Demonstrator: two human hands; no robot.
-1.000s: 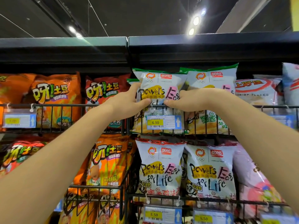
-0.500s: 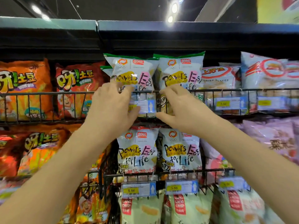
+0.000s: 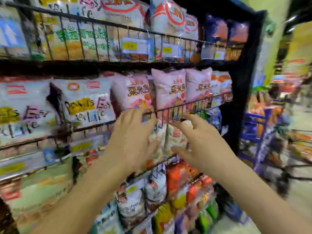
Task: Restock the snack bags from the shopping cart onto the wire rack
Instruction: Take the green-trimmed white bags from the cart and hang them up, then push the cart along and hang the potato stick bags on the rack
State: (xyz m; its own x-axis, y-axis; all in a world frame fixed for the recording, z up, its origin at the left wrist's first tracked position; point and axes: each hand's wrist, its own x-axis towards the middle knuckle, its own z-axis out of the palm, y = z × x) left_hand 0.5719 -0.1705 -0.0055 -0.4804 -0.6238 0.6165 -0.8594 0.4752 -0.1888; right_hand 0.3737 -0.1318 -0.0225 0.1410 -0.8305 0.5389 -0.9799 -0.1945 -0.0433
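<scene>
head view: both grips are empty, with fingers spread apart. the left grip (image 3: 133, 141), a bare hand with fingers straight and fanned, hovers in front of the wire rack (image 3: 170, 108), its fingertips (image 3: 135, 115) up by the front rail; blur keeps me from telling whether they touch the wire. the right grip (image 3: 204, 146) is near it on the right, fingers loosely splayed and holding nothing. just above both grips stand the pink snack bags (image 3: 168, 88), upright and packed side by side behind the rail, which i judge is there to keep them face-out and stop them tipping forward. up and left of the left grip sit the white snack bags (image 3: 86, 100) on the same tier, and higher up the price tags (image 3: 136, 46) are fixed to the upper rail. well to the right of the right grip, a blurred blue frame with orange packs looks like the shopping cart (image 3: 251, 122). with neither grip holding a bag, the next one probably has to come from there.
</scene>
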